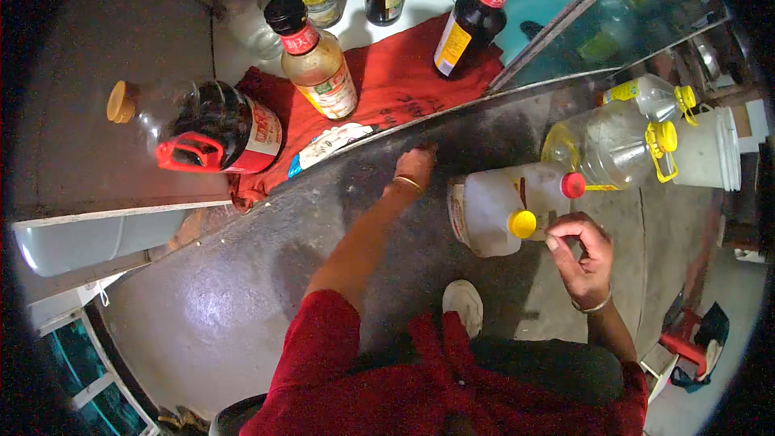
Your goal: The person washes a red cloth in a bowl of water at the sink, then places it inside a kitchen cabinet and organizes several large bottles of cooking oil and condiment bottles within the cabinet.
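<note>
My left hand [416, 168] reaches forward to the shadowed front of the counter, just below its edge; its fingertips are dark and what they touch is hidden. My right hand [582, 254] is raised with thumb and index finger curled nearly together, near a translucent plastic jug with a yellow cap [493, 212]; whether something small is between the fingertips cannot be told. Beside that jug stands another with a red cap [545, 184]. On the counter, a red cloth [387, 72] lies under a sauce bottle with a black cap [321, 66] and a dark sauce bottle [469, 33].
A large jug of dark liquid with a red handle [224, 127] stands at the counter's left. Clear oil jugs with yellow caps [611, 145] and a white bucket [705, 148] stand on the floor at right. A glass panel [605, 24] rises at upper right.
</note>
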The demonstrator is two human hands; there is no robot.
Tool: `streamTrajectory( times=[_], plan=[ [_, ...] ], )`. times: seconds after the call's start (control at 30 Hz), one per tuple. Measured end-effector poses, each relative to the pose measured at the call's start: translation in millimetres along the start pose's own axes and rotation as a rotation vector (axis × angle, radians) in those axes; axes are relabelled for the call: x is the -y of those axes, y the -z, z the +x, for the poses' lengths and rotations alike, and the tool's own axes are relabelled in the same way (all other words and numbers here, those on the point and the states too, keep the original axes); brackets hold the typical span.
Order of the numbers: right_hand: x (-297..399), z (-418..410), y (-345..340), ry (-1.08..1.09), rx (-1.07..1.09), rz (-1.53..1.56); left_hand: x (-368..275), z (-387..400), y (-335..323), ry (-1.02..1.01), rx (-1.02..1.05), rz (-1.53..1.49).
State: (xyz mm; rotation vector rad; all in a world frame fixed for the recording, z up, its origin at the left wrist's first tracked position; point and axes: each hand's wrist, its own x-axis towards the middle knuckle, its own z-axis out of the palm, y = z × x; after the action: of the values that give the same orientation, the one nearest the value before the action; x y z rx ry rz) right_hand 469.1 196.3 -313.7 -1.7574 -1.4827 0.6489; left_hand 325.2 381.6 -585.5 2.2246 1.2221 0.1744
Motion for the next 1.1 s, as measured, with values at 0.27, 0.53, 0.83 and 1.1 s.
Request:
streamTrajectory(
  times=[0.27, 0.53, 0.83, 1.1],
  plan=[
    [-5, 2, 2, -0.021, -0.015, -0.004, 7, -24, 18, 0.017, -0.016, 0.175],
    [10, 10, 1, -0.009, -0.057, 0.071, 81, -68, 57, 0.034, -0.127, 0.231],
    [18, 38, -6, 0.16, -0.145, 0.075, 110, -61, 30, -0.072, -0.097, 0.472],
    [43, 54, -5, 0.106, -0.086, 0.091, 116, -52, 34, -0.058, 0.18, 0.56]
  ],
)
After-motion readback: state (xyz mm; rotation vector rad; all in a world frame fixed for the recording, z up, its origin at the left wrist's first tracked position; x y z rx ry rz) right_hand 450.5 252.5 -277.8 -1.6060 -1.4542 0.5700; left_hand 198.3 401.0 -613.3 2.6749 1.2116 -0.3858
